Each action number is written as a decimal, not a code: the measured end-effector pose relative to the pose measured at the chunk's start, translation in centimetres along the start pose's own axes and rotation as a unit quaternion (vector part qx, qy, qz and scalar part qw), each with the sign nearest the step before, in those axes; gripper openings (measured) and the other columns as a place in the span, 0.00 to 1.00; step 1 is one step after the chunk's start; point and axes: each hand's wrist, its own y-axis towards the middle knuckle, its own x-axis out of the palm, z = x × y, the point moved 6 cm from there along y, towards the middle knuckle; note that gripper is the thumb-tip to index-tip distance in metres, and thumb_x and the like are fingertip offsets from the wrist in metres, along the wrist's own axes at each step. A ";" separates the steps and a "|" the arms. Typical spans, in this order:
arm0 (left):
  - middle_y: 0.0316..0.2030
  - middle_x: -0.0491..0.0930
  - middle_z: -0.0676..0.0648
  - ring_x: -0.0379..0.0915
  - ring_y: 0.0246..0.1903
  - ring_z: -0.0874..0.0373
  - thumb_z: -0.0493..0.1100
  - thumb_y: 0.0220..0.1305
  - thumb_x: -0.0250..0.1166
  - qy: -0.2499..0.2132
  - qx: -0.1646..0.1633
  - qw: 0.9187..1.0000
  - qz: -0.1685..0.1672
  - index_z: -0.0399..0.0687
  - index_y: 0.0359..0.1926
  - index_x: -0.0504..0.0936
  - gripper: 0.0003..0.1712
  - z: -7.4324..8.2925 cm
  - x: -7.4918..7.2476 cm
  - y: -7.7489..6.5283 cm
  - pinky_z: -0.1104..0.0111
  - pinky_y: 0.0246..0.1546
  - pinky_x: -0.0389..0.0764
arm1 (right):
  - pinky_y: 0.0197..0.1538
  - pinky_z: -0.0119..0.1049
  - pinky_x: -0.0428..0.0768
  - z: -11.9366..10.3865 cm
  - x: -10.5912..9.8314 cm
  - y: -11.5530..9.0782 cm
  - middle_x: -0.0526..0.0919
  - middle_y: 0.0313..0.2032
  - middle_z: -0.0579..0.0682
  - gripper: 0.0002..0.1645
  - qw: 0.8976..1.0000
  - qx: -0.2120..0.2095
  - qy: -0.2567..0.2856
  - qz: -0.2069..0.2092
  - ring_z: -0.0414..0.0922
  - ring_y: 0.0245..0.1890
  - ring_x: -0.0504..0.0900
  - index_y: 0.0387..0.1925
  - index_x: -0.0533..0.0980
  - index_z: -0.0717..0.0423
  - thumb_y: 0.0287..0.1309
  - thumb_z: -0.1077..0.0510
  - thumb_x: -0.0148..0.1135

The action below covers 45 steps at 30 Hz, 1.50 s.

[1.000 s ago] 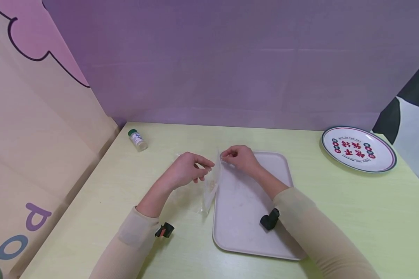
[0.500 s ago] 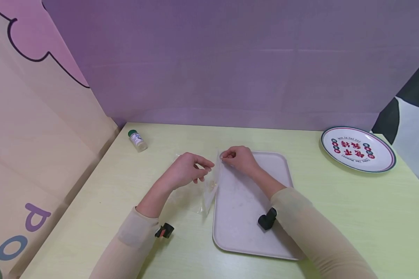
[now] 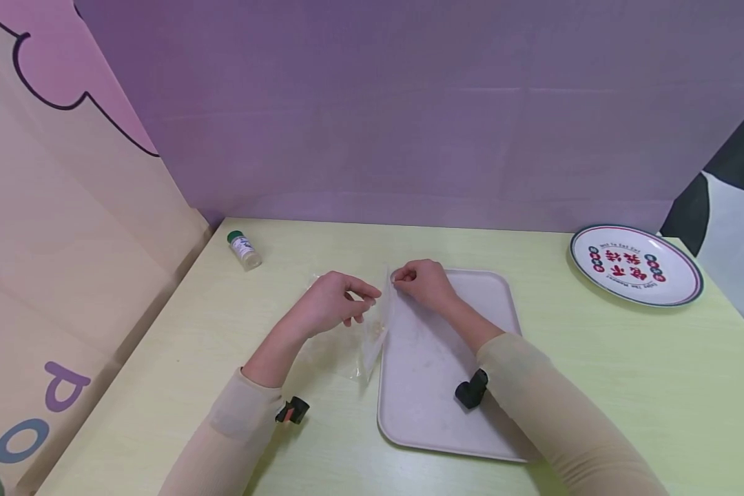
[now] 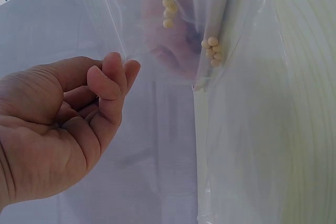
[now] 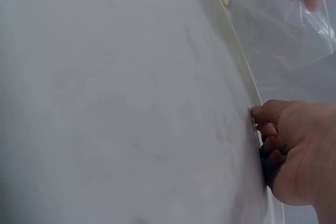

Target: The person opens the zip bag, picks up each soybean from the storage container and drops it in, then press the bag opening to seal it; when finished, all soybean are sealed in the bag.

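Note:
A clear plastic bag (image 3: 372, 344) hangs over the left edge of the pale tray (image 3: 434, 420), between the two hands. My left hand (image 3: 328, 303) comes from the left, its thumb and index fingertips pinched at the bag's upper edge. From the other side my right hand (image 3: 430, 284) pinches the bag near its far upper corner, over the tray's far left corner. Inside the bag lie several small round yellow beans, like soybeans (image 4: 212, 45). In the left wrist view a hand shows blurred through the plastic. The bag's film partly overlaps the tray rim there.
A small clear bottle (image 3: 245, 251) with a green cap lies at the far left of the table (image 3: 322, 455). A white oval plate (image 3: 637, 267) with red lettering is at the far right. Behind the table stands a purple partition (image 3: 409, 124).
The right forearm has shifted slightly left. Both hands keep their places at the bag, which hangs as before.

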 end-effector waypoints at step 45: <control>0.47 0.85 0.43 0.82 0.35 0.39 0.38 0.71 0.64 0.003 -0.003 1.000 -0.001 0.44 0.54 0.87 0.14 0.0 0.0 0.1 0.49 0.38 0.81 | 0.29 0.35 0.70 -3.8 -4.1 -2.5 0.77 0.24 0.48 0.04 0.994 -0.038 0.098 0.008 0.46 0.28 0.73 0.36 0.86 0.58 0.62 0.62 0.67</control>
